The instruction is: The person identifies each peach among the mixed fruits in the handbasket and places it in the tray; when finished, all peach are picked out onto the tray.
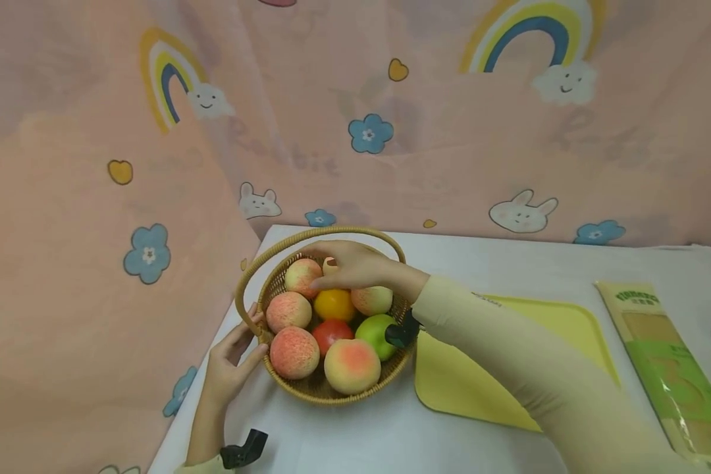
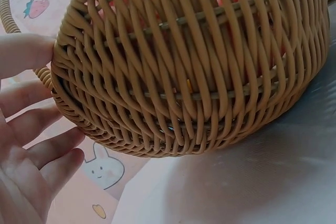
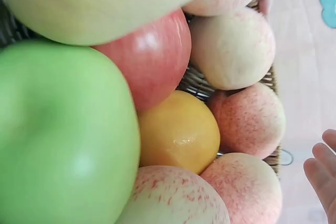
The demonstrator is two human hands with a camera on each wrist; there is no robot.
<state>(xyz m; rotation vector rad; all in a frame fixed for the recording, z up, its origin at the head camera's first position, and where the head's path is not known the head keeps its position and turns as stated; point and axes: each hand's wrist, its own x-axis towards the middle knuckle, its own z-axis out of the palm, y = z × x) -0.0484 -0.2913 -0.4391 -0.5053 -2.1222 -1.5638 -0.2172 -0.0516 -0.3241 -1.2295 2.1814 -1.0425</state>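
Reaching into the wicker basket [image 1: 308,388], right hand [image 1: 355,264] lays loosely bent fingers over the 12 o'clock peach [image 1: 303,275]. Six peaches, one orange [image 1: 334,305], one red apple [image 1: 332,333], one green apple [image 1: 374,332] inside. Left hand [image 1: 231,359], fingers straight, touches the rim at 9 o'clock.

A pink cloth backdrop [image 1: 462,151] hangs behind and to the left of the table [image 1: 509,257], meeting in a fold at the far left corner. It is printed with rainbows resting on smiling white clouds, blue flowers, small yellow hearts and white rabbit faces; faint lettering shows near the middle. The left wrist view catches a rabbit face and a strawberry on the same cloth. The table is covered in plain white, slightly wrinkled along its far edge. Light is soft and even, with only weak shadows on the white surface
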